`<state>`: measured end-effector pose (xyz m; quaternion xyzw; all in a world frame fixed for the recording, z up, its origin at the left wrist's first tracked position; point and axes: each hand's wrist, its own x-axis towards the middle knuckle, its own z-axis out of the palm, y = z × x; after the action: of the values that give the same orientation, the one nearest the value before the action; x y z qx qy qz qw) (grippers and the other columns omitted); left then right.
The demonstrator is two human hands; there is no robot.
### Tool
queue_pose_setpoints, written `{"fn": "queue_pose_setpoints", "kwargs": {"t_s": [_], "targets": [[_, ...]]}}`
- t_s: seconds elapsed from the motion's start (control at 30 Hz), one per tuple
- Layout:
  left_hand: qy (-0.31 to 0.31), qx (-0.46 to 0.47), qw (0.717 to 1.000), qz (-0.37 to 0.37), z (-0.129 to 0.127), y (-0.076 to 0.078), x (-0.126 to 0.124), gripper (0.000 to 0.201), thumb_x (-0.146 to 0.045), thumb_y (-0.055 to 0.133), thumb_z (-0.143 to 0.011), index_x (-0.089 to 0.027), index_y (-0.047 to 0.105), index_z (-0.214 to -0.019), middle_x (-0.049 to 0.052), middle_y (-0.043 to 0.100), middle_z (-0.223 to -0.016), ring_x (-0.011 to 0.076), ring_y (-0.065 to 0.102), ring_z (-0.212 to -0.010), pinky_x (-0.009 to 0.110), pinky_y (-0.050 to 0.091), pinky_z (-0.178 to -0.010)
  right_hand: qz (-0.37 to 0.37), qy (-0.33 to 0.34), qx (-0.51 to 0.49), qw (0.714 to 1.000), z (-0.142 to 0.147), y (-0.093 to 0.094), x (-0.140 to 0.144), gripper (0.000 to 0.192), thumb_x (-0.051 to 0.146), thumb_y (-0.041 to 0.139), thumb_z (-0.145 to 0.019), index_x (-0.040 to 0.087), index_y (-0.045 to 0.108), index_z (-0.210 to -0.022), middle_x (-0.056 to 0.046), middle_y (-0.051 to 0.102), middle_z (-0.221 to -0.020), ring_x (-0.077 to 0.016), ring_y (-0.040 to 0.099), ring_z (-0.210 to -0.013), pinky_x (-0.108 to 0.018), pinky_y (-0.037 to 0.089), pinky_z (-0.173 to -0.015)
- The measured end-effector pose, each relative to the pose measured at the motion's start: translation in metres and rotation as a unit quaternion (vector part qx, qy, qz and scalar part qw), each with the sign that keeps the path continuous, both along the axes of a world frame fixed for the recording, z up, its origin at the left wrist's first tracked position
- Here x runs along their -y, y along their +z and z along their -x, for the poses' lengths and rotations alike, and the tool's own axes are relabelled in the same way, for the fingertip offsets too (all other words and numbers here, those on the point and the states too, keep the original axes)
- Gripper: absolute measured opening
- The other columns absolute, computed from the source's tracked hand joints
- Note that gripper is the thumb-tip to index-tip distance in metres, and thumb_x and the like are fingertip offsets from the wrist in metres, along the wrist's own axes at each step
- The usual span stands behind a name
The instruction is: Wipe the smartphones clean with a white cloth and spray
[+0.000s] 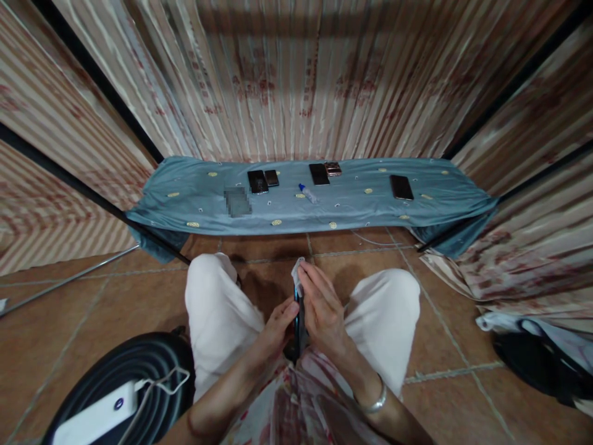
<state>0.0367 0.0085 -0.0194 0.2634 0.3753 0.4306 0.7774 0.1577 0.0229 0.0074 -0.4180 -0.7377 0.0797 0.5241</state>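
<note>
Between my knees, a slim dark phone [297, 318] is held upright and seen nearly edge-on, with a blue shine along its edge. My left hand [279, 324] grips it from the left side, thumb and fingers closed on it. A pale cloth [298, 276] is pinched in my right hand [323, 304], which presses against the phone's right side and upper end. My right fingers partly hide the phone's face. Beyond my hands, on the blue cloth-covered bench [213, 213], lies a small clear bottle [309, 194] with a blue cap.
Dark flat devices lie on the bench, including one phone [258, 182] at left and another [401, 187] at right. Black poles [134, 133] and striped curtains [296, 74] enclose the space. A white power bank [97, 415] with a cable rests on a ridged black stool [160, 352].
</note>
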Motion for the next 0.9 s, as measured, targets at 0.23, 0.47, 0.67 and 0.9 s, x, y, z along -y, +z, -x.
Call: {"fn": "queue_pose_setpoints", "kwargs": {"t_s": [0.23, 0.47, 0.67, 0.9], "targets": [[0.051, 0.013, 0.999, 0.006, 0.006, -0.003, -0.006, 0.029, -0.047, 0.075, -0.073, -0.021, 0.073, -0.085, 0.004, 0.068, -0.077, 0.0248, 0.06, -0.094, 0.034, 0.045, -0.086, 0.039, 0.035, 0.016, 0.998, 0.004, -0.007, 0.016, 0.059, 0.008, 0.039, -0.097, 0.028, 0.03, -0.151, -0.008, 0.053, -0.143, -0.0225, 0.048, -0.133, -0.044, 0.047, -0.109], [0.065, 0.063, 0.993, 0.071, 0.015, -0.004, -0.008, 0.037, -0.049, 0.074, -0.074, -0.018, 0.073, -0.095, 0.008, 0.072, -0.1, 0.0277, 0.054, -0.121, 0.037, 0.038, -0.105, 0.074, 0.073, 0.063, 0.993, 0.001, -0.012, 0.03, 0.058, 0.008, 0.036, -0.097, 0.025, 0.029, -0.152, -0.008, 0.051, -0.145, -0.0219, 0.045, -0.135, -0.044, 0.047, -0.11], [0.042, 0.1, 0.99, 0.086, 0.017, 0.002, -0.009, 0.054, -0.058, 0.072, -0.072, -0.014, 0.071, -0.104, 0.009, 0.074, -0.107, 0.0302, 0.05, -0.13, 0.042, 0.031, -0.114, 0.08, 0.047, 0.072, 0.993, -0.002, -0.016, 0.022, 0.062, 0.003, 0.036, -0.094, 0.025, 0.03, -0.151, -0.01, 0.052, -0.142, -0.0228, 0.045, -0.134, -0.046, 0.047, -0.109], [0.028, 0.083, 0.994, 0.07, 0.01, 0.014, -0.004, 0.057, -0.059, 0.076, -0.066, -0.018, 0.073, -0.106, 0.007, 0.073, -0.112, 0.0315, 0.049, -0.131, 0.042, 0.034, -0.112, 0.073, 0.006, 0.067, 0.995, -0.006, -0.017, 0.004, 0.058, 0.005, 0.036, -0.094, 0.023, 0.035, -0.149, -0.013, 0.053, -0.138, -0.0242, 0.047, -0.131, -0.047, 0.046, -0.107]]}}
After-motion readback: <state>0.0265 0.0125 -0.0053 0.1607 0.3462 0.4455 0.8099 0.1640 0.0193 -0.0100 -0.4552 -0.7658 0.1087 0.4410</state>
